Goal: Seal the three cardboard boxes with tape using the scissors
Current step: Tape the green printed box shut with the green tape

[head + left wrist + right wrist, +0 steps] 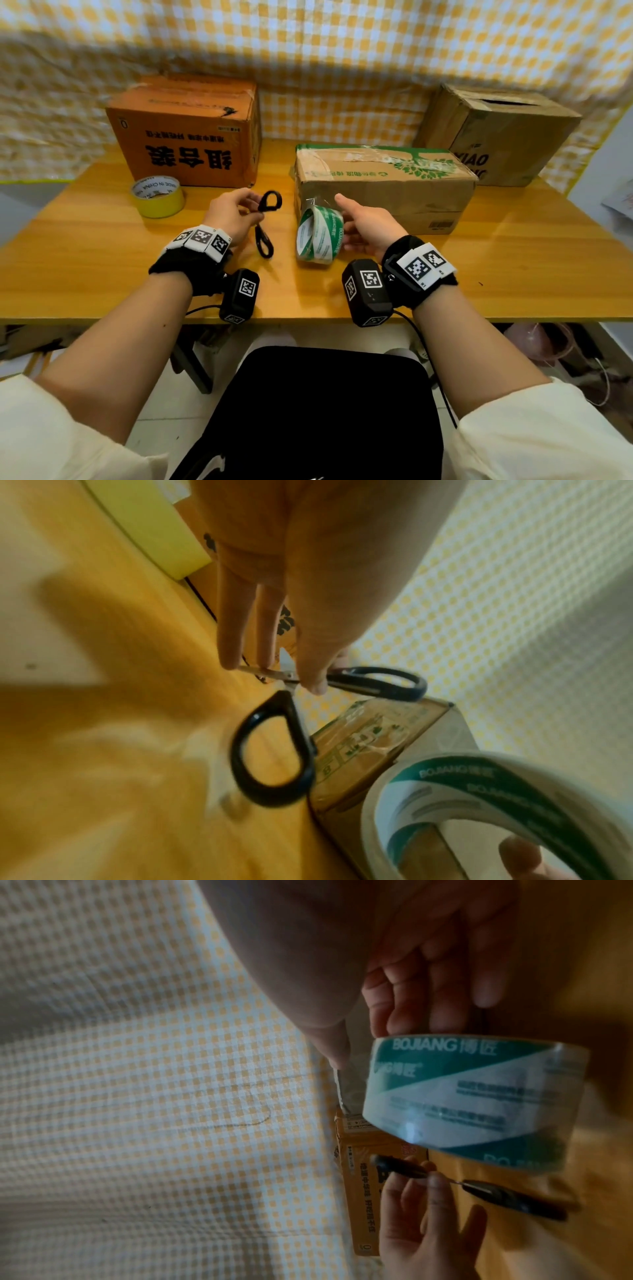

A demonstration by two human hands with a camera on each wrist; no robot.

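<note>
Middle box (383,185) on desk (102,260) judged taped, side boxes seemingly unsealed; scissors (265,219) pinched at the blades in left hand (229,216), green-white tape roll (318,234) gripped in right hand (368,226).

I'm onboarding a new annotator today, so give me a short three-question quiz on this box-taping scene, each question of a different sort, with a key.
1. True or false: the left hand holds the scissors by their blades, handles free.
2. Multiple choice: where is the yellow tape roll? A) in the right hand B) on the table in front of the orange box C) on top of the green-printed box
3. Fill in: the right hand holds the ______ tape roll.

Key: 1 true; 2 B; 3 green and white.
</note>
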